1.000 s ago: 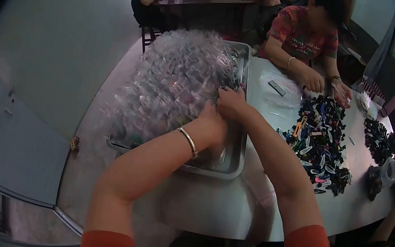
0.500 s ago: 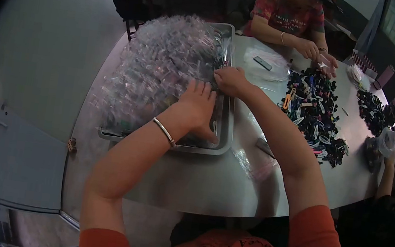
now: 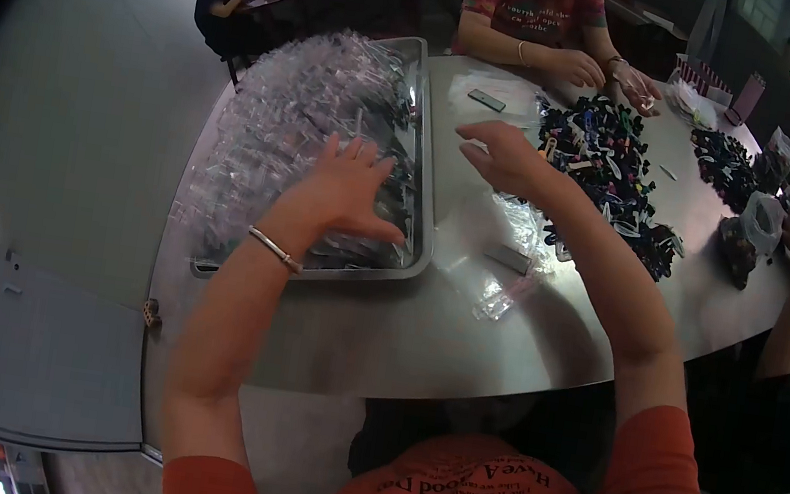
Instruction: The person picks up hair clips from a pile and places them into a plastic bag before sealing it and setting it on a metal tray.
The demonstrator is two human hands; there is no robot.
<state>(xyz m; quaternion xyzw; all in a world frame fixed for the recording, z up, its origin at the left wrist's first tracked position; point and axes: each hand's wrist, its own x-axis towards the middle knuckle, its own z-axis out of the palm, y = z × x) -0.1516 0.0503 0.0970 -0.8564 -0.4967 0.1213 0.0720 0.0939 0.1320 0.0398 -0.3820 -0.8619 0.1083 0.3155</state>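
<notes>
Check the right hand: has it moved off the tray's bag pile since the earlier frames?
Yes. The right hand has left the tray rim and now hovers open over the table, toward the dark clips.

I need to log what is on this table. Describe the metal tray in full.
The metal tray is a shallow rectangular pan of dull silver metal with a rolled rim and rounded corners. It lies flat on the grey table, near its left edge. A tall heap of small clear plastic packets fills it and spills past its far side. The left hand, fingers spread, is over the heap near the tray's near corner; whether it touches is unclear.

Orange sleeves; silver bangle (image 3: pixel 274 249)
</notes>
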